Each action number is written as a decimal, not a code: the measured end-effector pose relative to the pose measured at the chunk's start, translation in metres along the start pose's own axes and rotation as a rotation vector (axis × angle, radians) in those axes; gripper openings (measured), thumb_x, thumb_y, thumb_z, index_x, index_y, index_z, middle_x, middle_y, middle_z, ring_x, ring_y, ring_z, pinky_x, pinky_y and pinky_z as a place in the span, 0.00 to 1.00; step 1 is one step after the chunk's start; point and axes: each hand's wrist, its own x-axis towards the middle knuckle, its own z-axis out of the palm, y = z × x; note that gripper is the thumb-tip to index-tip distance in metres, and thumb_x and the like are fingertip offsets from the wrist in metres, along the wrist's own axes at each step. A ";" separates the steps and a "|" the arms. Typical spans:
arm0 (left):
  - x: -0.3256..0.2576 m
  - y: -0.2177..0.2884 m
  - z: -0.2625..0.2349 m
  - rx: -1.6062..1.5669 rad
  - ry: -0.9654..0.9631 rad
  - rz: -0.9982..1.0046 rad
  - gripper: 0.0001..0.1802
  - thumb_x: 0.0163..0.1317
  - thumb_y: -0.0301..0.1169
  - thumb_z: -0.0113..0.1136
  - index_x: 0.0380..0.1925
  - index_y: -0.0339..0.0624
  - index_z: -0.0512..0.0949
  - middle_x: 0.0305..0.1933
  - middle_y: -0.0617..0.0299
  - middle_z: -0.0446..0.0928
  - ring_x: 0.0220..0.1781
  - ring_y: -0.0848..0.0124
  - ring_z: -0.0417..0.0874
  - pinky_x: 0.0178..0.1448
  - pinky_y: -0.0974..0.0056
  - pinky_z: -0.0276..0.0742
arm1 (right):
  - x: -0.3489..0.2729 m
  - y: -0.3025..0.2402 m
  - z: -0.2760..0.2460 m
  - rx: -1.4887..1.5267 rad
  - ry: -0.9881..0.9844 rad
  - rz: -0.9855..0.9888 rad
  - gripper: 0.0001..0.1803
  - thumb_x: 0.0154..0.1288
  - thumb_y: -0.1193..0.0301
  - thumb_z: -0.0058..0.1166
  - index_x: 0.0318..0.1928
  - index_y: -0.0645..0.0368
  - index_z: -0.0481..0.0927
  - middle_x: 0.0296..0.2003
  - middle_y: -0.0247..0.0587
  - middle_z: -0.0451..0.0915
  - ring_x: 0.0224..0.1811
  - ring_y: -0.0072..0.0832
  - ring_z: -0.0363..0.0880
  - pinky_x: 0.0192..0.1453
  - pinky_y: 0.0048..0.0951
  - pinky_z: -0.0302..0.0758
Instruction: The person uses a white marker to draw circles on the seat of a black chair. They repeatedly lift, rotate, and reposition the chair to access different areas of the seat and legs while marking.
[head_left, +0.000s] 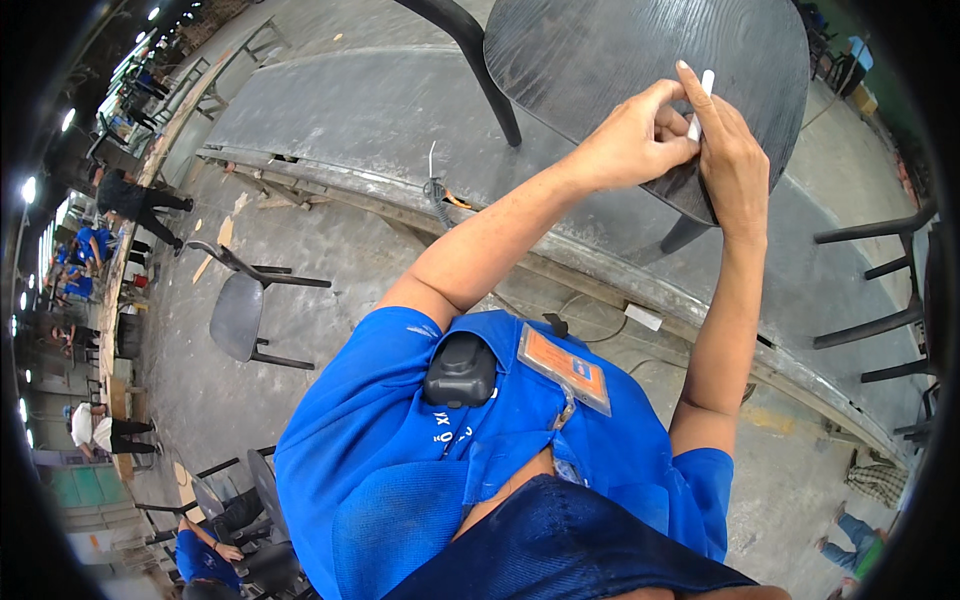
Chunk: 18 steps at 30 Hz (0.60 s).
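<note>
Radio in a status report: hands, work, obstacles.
Left hand, right hand meeting at white stick. Hands over dark seat. Chair legs at right, clear of both.

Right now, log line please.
left hand: at white stick, contact unclear; right hand: holding white stick; beneath: black chair seat; rest: grey worktop

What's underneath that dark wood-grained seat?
One dark leg shows beneath the near edge of the seat, against the grey worktop. The seat itself covers its underside, so anything else there can't be seen.
</note>
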 end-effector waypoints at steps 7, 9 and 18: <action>-0.026 -0.004 -0.043 -0.434 0.155 -0.196 0.16 0.64 0.31 0.44 0.49 0.35 0.70 0.32 0.60 0.74 0.33 0.67 0.81 0.35 0.63 0.81 | 0.005 -0.003 -0.002 -0.130 0.188 0.078 0.40 0.55 0.73 0.62 0.67 0.31 0.64 0.55 0.38 0.76 0.60 0.35 0.72 0.60 0.43 0.71; -0.035 -0.008 -0.056 -0.469 0.233 -0.149 0.16 0.66 0.33 0.44 0.48 0.35 0.71 0.28 0.62 0.71 0.29 0.69 0.79 0.33 0.64 0.80 | 0.002 -0.003 -0.005 -0.206 0.012 0.202 0.39 0.56 0.64 0.63 0.68 0.38 0.62 0.61 0.43 0.69 0.66 0.35 0.64 0.67 0.48 0.59; -0.061 0.009 -0.177 0.937 0.821 0.276 0.12 0.66 0.31 0.56 0.44 0.36 0.76 0.29 0.59 0.82 0.27 0.73 0.83 0.28 0.71 0.77 | -0.009 0.017 0.016 -0.350 0.102 0.406 0.31 0.60 0.40 0.51 0.62 0.35 0.70 0.60 0.36 0.72 0.65 0.37 0.67 0.64 0.60 0.64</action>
